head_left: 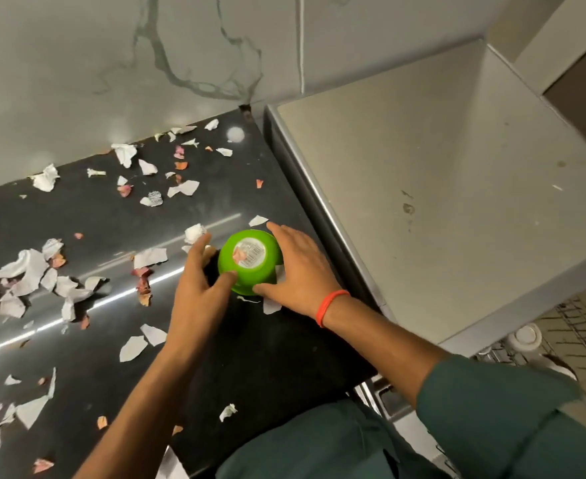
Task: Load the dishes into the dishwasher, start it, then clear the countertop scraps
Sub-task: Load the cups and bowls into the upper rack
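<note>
Dark green sleeves [474,426] fill the bottom of the view, and from them two bare forearms reach out over a black countertop [277,357]. Between the hands sits a green bowl [250,261], turned upside down near the counter's right edge, a white barcode sticker [249,254] on its upturned base.

The bowl looks like thin plastic: light, stiff, smooth and a little slippery, unlikely to break if knocked. The sloping sides give the best hold, one hand on each side, or a single hand spread over the base with fingertips under the rim.

The left hand [198,288] has its fingers spread and loosely bent, the thumb touching the bowl's near side. The right hand [298,274], an orange band [331,305] on its wrist, lies against the bowl's right side with fingers nearly straight. Both cup the bowl; neither is clamped round it.

Torn paper scraps [25,274] litter the counter to the left. At lower right, part of a wire dishwasher rack [575,337] shows below a pale grey surface [440,188].
</note>
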`<state>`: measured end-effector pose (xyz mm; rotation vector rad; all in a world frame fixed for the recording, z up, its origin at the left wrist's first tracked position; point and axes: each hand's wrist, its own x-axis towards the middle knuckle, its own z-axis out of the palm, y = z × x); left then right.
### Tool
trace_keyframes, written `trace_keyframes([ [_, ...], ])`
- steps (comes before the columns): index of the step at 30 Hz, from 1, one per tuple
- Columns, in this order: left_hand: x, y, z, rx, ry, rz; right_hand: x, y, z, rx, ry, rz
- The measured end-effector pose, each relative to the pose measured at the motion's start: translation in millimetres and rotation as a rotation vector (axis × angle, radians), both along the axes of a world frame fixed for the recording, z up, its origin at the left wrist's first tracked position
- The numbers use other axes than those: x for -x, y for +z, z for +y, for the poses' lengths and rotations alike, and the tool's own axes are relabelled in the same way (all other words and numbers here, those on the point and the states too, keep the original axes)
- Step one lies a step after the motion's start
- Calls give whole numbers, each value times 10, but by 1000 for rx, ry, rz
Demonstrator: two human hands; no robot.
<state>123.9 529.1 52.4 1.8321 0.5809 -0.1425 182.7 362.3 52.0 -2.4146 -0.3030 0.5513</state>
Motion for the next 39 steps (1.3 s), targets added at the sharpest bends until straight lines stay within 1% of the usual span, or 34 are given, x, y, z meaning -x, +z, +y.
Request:
trace_keyframes([
  [3,-34,-10,11,3,-15,-18,-26,-90,149,91,82,-64],
  [6,-12,-43,22,6,-7,-75,-44,-116,254,85,91,-142],
  [9,19,-49,8,-38,6,-125,-57,-86,285,77,108,-184],
  [12,63,-79,35,-33,50,-151,-6,-42,318,68,130,-245],
  [14,93,-81,59,3,82,-169,47,1,344,63,154,-310],
  [17,126,-67,120,108,157,-201,120,89,389,46,214,-402],
  [20,141,-103,229,184,215,-221,170,141,401,45,266,-458],
  [24,187,-198,362,157,253,-209,245,151,420,21,276,-467],
  [27,275,-208,411,78,282,-206,303,160,436,-21,246,-452],
  [31,406,-217,444,64,293,-228,340,184,439,-145,182,-407],
  [36,457,-241,326,-22,185,-207,360,200,448,-220,156,-374],
  [39,474,-253,266,-117,75,-196,352,157,389,-273,104,-300],
])
